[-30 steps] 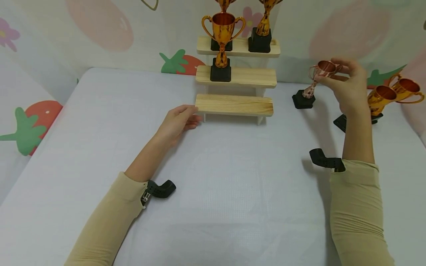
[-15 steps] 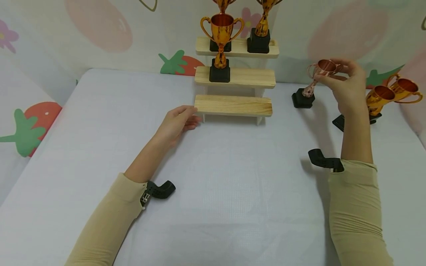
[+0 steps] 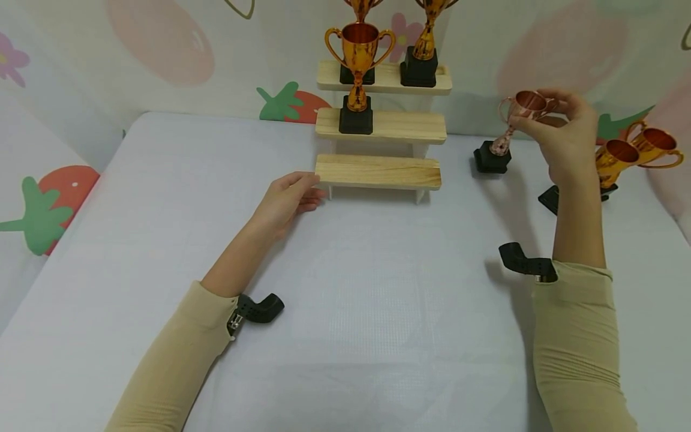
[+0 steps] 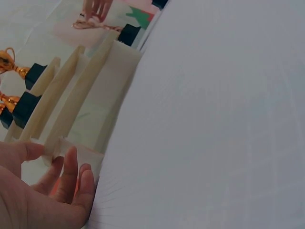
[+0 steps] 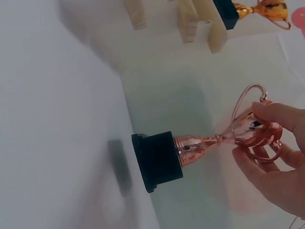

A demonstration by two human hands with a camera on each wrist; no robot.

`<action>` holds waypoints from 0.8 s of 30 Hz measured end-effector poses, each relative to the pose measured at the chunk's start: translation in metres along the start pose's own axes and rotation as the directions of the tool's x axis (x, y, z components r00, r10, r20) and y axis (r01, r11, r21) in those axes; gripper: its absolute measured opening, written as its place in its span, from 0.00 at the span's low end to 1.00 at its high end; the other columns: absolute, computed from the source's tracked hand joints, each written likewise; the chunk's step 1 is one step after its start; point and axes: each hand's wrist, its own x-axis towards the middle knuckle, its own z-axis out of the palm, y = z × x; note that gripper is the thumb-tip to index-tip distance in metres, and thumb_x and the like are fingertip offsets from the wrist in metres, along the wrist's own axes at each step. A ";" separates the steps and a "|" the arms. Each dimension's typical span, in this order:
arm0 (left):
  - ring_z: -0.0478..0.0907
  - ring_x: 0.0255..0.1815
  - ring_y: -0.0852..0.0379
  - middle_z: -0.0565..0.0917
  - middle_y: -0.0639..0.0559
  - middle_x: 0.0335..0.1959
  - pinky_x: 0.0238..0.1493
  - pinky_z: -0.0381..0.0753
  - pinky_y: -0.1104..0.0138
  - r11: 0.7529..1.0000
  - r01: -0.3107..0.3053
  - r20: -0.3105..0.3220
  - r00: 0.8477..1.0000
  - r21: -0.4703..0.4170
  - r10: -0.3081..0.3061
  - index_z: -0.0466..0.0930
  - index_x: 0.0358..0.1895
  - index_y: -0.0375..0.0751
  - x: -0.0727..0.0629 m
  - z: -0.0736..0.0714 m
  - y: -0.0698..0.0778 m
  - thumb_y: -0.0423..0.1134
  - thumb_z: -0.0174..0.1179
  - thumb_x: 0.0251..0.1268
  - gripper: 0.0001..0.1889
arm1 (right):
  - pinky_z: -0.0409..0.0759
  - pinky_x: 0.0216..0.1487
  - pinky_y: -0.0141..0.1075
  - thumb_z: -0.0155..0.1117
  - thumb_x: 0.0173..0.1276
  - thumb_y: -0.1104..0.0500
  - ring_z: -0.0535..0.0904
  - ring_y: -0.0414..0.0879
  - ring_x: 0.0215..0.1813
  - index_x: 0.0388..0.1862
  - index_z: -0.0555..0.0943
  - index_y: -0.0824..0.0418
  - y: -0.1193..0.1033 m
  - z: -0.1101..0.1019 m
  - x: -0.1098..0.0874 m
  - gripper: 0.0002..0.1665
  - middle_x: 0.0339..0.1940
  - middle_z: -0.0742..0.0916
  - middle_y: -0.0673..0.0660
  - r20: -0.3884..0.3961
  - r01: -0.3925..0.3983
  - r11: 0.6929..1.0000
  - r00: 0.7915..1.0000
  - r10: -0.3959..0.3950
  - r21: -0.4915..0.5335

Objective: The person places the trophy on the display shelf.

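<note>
My right hand [image 3: 569,135] holds a rose-gold trophy cup [image 3: 502,144] by its bowl, between thumb and fingers. The trophy leans a little, and its black base [image 5: 159,162] hangs just off the white table, apart from its shadow in the right wrist view. At the left end of the lowest step of a three-step wooden display stand [image 3: 378,171], my left hand [image 3: 288,201] pinches the board between thumb and fingers [image 4: 71,174]. A gold trophy [image 3: 358,51] stands on the middle step, at its left. Two more gold trophies, partly cut off, stand on the top step.
Right of my right forearm, two gold trophies [image 3: 618,159] stand close together on the table [image 3: 378,300], their bases partly hidden by the arm. A patterned cloth wall [image 3: 216,60] rises behind the stand.
The rose-gold trophy has risen slightly in my right hand. My left hand stays at the stand's lowest step.
</note>
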 end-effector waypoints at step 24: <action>0.80 0.42 0.62 0.84 0.59 0.35 0.45 0.81 0.77 1.000 -0.008 0.010 1.000 -0.015 0.008 0.73 0.71 0.30 0.001 -0.001 -0.001 0.42 0.52 0.85 0.23 | 0.80 0.46 0.19 0.79 0.61 0.72 0.80 0.40 0.45 0.57 0.84 0.52 -0.024 0.013 -0.019 0.28 0.51 0.76 0.50 0.000 0.100 0.995 0.995 -0.100 -0.022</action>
